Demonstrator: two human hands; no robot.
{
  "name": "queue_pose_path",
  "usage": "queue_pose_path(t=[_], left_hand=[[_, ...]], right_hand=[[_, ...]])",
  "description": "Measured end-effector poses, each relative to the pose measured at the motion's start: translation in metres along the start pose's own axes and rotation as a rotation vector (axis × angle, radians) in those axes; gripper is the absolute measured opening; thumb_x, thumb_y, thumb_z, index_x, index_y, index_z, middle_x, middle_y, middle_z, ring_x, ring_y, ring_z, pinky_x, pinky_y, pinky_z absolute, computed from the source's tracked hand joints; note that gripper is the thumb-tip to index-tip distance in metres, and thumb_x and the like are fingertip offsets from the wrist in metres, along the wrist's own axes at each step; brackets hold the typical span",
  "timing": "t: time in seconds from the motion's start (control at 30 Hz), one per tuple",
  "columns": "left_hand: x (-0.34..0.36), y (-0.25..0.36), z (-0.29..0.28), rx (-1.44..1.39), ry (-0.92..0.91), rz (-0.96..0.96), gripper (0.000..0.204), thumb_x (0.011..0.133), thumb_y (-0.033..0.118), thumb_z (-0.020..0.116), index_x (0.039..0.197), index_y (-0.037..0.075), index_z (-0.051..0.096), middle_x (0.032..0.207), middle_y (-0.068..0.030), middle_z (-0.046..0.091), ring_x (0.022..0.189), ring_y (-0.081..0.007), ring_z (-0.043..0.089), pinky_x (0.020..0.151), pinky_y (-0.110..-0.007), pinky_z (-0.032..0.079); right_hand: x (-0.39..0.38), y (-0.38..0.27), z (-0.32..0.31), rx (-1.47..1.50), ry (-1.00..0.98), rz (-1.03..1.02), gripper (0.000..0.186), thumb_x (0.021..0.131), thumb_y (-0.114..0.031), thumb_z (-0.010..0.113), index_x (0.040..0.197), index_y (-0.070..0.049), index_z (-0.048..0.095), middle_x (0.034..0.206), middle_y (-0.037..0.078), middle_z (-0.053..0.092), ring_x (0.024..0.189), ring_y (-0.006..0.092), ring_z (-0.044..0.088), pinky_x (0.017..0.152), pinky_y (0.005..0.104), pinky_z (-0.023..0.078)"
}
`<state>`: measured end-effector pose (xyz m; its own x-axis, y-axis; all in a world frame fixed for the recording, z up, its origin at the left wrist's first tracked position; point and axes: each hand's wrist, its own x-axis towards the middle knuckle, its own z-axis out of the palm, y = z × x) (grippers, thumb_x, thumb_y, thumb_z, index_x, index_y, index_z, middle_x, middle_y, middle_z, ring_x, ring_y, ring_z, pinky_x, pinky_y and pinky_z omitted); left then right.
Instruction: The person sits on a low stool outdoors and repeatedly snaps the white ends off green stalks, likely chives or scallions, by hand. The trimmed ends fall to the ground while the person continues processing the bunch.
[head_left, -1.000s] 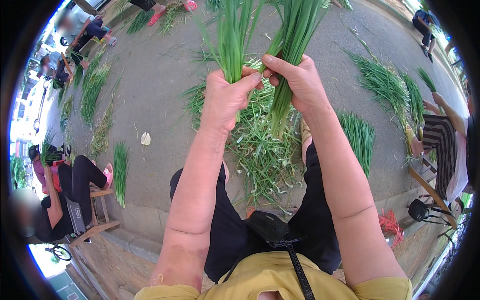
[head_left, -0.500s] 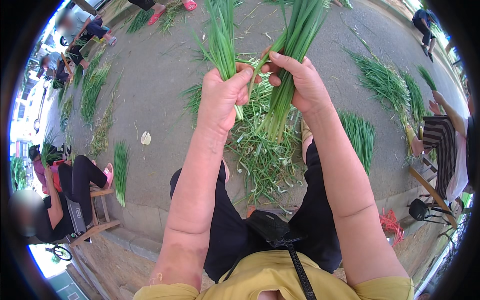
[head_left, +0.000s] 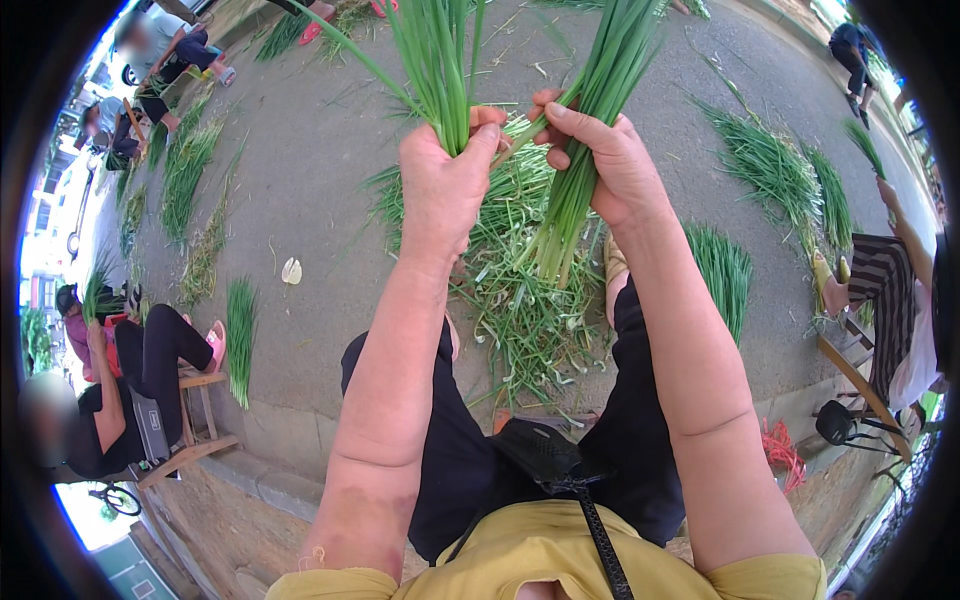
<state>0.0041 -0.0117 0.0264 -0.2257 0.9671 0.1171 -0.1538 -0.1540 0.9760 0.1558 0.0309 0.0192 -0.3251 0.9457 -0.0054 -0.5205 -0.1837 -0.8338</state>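
My left hand (head_left: 443,185) is closed round a bunch of long green chives (head_left: 435,60), their tips fanning upward. Facing it, my right hand (head_left: 615,165) grips a thicker bunch of chives (head_left: 610,65), whose pale cut ends hang below the palm. Between thumb and fingers of the right hand a stalk runs across to the left fingertips, so the two hands nearly meet. Under both hands, between my feet, lies a heap of loose chive trimmings (head_left: 530,330).
Neat chives (head_left: 720,280) lie beside my right foot, with a larger pile (head_left: 765,165) farther right. At left are another bundle (head_left: 240,340) and longer piles (head_left: 185,185). Seated people work on both sides. Red string (head_left: 782,455) lies at lower right.
My left hand has turned slightly, and its bunch has shifted left with one blade splayed outward. The right hand has moved slightly to the right, still holding its bunch.
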Motion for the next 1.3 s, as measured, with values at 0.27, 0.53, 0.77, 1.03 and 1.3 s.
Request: queue_pose_path(t=[0.27,0.53,0.77,1.03,1.3], left_hand=[[0.001,-0.001,-0.002,0.219,-0.109,-0.085,0.007,0.08,0.008,0.066,0.08,0.001,0.064,0.071,0.0017,0.059,0.063,-0.0057,0.049,0.056,-0.023,0.039],[-0.001,-0.008,0.0,0.215,-0.115,-0.063,0.009,0.087,0.01,0.06,0.086,0.002,0.06,0.059,0.0048,0.048,0.046,-0.002,0.038,0.041,-0.02,0.027],[-0.001,-0.001,-0.004,0.028,-0.143,-0.182,0.011,0.088,0.012,0.059,0.085,0.002,0.061,0.062,0.0027,0.051,0.046,-0.0024,0.038,0.041,-0.021,0.029],[0.0,0.006,-0.006,0.015,-0.139,-0.194,0.019,0.085,0.019,0.066,0.088,0.0,0.064,0.072,-0.0008,0.059,0.045,-0.0012,0.038,0.041,-0.018,0.028],[-0.002,0.001,-0.004,0.191,-0.188,-0.164,0.014,0.079,0.014,0.072,0.085,0.004,0.065,0.066,0.0034,0.056,0.048,-0.0002,0.041,0.041,-0.016,0.03]], right_hand=[[-0.001,0.002,0.003,-0.107,-0.034,-0.023,0.023,0.082,-0.011,0.066,0.1,0.003,0.062,0.085,0.006,0.062,0.068,0.0088,0.055,0.054,0.0204,0.042],[-0.002,0.003,0.002,-0.117,-0.034,-0.002,0.024,0.082,-0.012,0.067,0.1,0.003,0.063,0.085,0.006,0.063,0.068,0.0092,0.055,0.055,0.0215,0.043],[-0.001,0.002,-0.002,-0.105,-0.036,-0.01,0.025,0.082,-0.013,0.066,0.101,0.003,0.062,0.086,0.006,0.063,0.069,0.0091,0.055,0.057,0.0217,0.044],[0.002,-0.002,-0.007,-0.106,0.044,-0.009,0.021,0.079,-0.012,0.069,0.096,0.0,0.065,0.084,0.006,0.065,0.071,0.0109,0.057,0.058,0.024,0.046],[0.003,-0.002,-0.008,-0.125,0.039,-0.021,0.02,0.078,-0.012,0.07,0.094,0.0,0.065,0.083,0.006,0.065,0.068,0.0109,0.057,0.058,0.0242,0.046]])
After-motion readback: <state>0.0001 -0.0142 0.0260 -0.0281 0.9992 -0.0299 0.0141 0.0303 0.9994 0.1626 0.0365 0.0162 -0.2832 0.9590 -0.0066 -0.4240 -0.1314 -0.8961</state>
